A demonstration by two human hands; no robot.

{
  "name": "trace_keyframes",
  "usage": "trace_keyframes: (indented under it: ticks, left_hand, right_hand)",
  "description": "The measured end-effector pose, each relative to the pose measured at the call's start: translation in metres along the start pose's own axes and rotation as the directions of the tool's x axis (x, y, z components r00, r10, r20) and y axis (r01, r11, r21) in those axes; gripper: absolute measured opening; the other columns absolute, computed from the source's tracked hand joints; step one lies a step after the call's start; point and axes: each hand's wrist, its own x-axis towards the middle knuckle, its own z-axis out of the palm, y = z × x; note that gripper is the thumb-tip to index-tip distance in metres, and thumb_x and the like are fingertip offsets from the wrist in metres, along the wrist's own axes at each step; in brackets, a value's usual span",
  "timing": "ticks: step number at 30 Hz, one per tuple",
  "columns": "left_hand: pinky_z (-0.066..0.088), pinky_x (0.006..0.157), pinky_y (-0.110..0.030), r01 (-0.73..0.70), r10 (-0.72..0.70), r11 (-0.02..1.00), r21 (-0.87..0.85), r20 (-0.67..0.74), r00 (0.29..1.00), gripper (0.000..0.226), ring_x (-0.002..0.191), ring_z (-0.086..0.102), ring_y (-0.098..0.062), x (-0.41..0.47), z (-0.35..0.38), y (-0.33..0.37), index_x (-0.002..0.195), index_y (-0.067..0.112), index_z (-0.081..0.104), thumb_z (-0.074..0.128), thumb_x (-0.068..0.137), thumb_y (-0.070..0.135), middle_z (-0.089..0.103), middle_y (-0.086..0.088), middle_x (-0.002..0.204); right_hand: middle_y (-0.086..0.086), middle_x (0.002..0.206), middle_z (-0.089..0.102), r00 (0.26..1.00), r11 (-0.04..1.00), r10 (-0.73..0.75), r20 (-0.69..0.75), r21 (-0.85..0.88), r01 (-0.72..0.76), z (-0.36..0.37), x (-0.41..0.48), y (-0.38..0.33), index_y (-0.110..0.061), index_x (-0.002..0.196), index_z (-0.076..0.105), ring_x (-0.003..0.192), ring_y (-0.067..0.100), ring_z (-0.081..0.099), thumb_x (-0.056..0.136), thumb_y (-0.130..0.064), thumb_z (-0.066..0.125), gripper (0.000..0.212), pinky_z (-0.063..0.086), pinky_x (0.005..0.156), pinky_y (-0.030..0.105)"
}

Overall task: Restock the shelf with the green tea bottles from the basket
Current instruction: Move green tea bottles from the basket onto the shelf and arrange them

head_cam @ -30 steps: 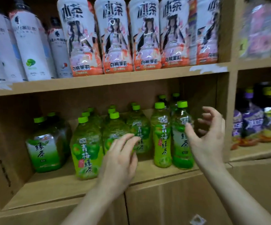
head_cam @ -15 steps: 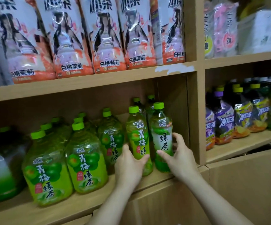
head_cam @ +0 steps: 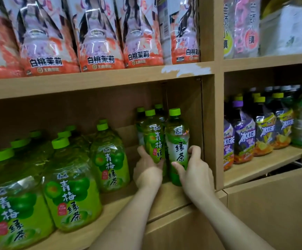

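A slim green tea bottle (head_cam: 177, 141) with a white-green label and green cap stands at the right end of the wooden shelf (head_cam: 166, 197), close to the side wall. My right hand (head_cam: 194, 170) wraps its lower part. Just left of it stands a green plum tea bottle (head_cam: 152, 136), and my left hand (head_cam: 147, 168) grips its base. More slim green bottles stand behind these two. The basket is not in view.
Several large green plum tea bottles (head_cam: 70, 188) fill the left of the shelf. White and orange peach jasmine bottles (head_cam: 99, 33) line the shelf above. Iced tea bottles (head_cam: 246, 134) stand in the right compartment behind a wooden divider (head_cam: 217, 123).
Both hands went from open in front of the bottles to closed around the two front right bottles. The view has shifted right and closer.
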Motion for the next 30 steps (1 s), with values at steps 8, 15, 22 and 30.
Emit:
trace_keyframes:
  ticks: [8,15,22,30]
  left_hand:
    - [0.048,0.072,-0.037,0.014,-0.014,0.995,-0.098,0.004,1.000,0.055,0.095,0.065,-0.034,0.016,0.013,-0.007,0.116,0.020,0.033,0.069,0.080,0.040,0.067,-0.010,0.109]
    - [0.049,0.076,-0.035,-0.046,0.042,0.982,-0.186,-0.028,0.999,0.046,0.096,0.065,-0.032,0.028,0.017,-0.020,0.113,0.018,0.040,0.071,0.078,0.017,0.068,-0.007,0.106]
    - [0.047,0.082,-0.036,-0.078,0.076,0.989,-0.124,-0.016,0.997,0.046,0.105,0.061,-0.032,0.032,0.021,-0.020,0.119,0.017,0.040,0.068,0.083,0.024,0.063,-0.009,0.117]
    - [0.051,0.085,-0.039,-0.084,0.093,0.976,-0.203,0.035,0.995,0.042,0.103,0.063,-0.032,0.034,0.019,-0.025,0.117,0.017,0.041,0.067,0.084,0.019,0.065,-0.010,0.116]
  right_hand:
    - [0.012,0.100,0.067,0.998,0.999,0.038,0.051,-0.039,-0.036,0.024,0.037,-0.005,-0.015,0.119,0.031,0.092,0.036,0.065,0.089,-0.037,0.059,0.047,0.049,0.067,0.035]
    - [0.015,0.105,0.065,0.986,0.988,0.117,0.117,-0.111,-0.104,0.045,0.071,-0.008,-0.012,0.115,0.042,0.097,0.037,0.064,0.090,-0.037,0.059,0.040,0.050,0.074,0.039]
    - [0.011,0.111,0.060,1.000,0.986,0.024,0.015,-0.168,-0.021,0.055,0.063,-0.001,-0.020,0.126,0.036,0.091,0.037,0.065,0.092,-0.028,0.053,0.039,0.051,0.070,0.039]
    - [0.006,0.150,0.024,0.987,0.958,-0.130,0.093,-0.245,0.150,0.057,0.051,-0.007,-0.027,0.140,0.036,0.105,0.033,0.059,0.089,-0.016,0.053,0.055,0.055,0.077,0.038]
